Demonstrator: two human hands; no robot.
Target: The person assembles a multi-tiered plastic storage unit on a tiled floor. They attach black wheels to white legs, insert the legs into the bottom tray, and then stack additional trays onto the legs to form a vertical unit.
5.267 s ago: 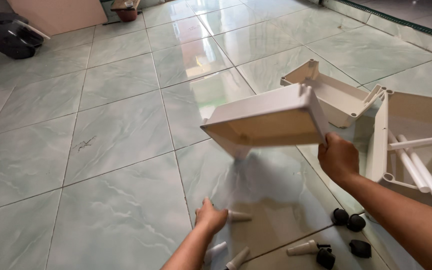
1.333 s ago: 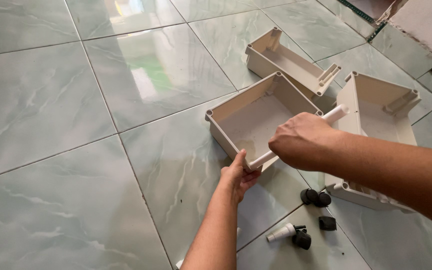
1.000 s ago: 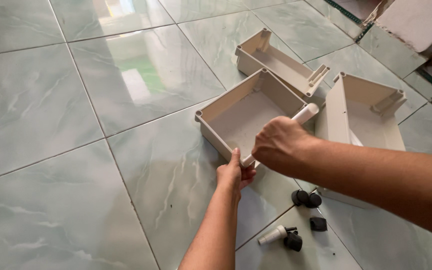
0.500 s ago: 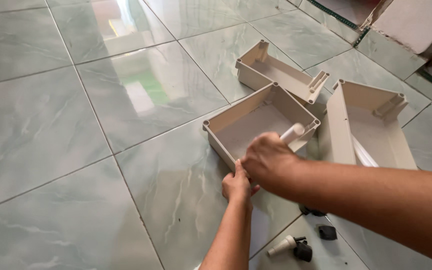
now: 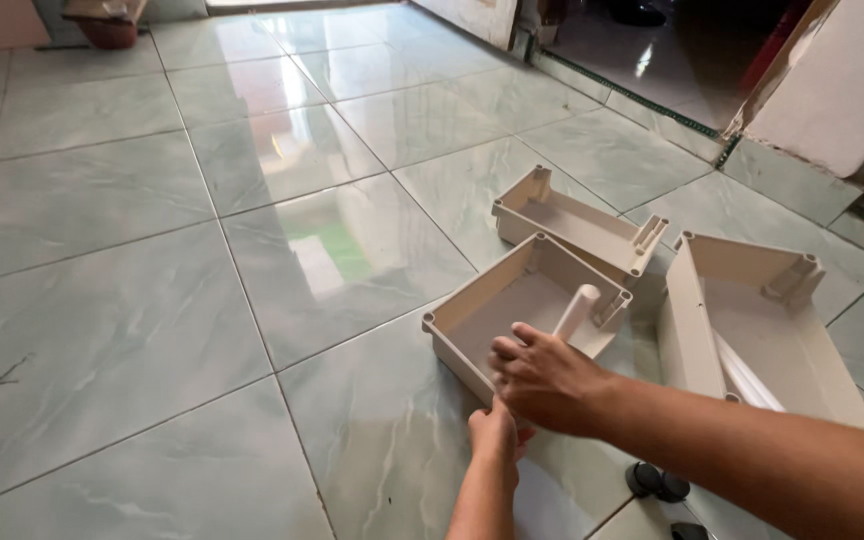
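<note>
Our right hand (image 5: 542,380) closes on a white tube (image 5: 577,312) over the beige tray (image 5: 512,310), whose near wall our left hand (image 5: 497,432) grips. If we press the tube in tilted, it could jam, or the tray might skid on the glossy floor (image 5: 202,300).

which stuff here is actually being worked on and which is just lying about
In hand:
- nearest beige tray, left hand at its near edge
- white tube, held by right hand

Lying about:
- far tray
- right tray
- black casters
</note>
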